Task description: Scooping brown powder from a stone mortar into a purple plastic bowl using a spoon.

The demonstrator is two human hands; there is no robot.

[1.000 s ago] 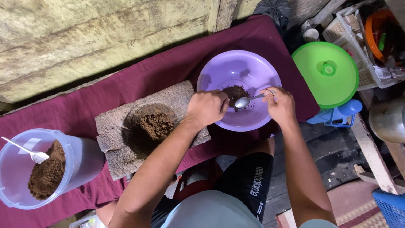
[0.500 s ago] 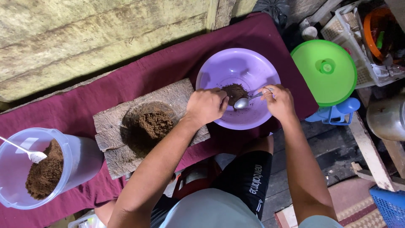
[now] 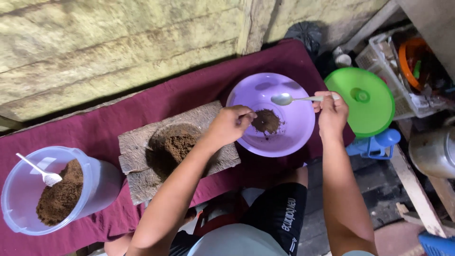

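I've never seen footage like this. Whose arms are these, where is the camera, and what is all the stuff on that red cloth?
The camera sits on a person's head and looks down, so both arms are that person's own. The left hand reaches into a purple bowl that holds a small heap of brown powder. The right hand holds a metal spoon above the bowl. On the dark red cloth also lie a wooden block with more powder in its hollow, and a clear tub with powder and a white spoon.

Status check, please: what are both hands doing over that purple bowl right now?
Right hand holds metal spoon level above round purple plastic bowl. Left hand pinches at brown powder heap inside. Nothing blocking.
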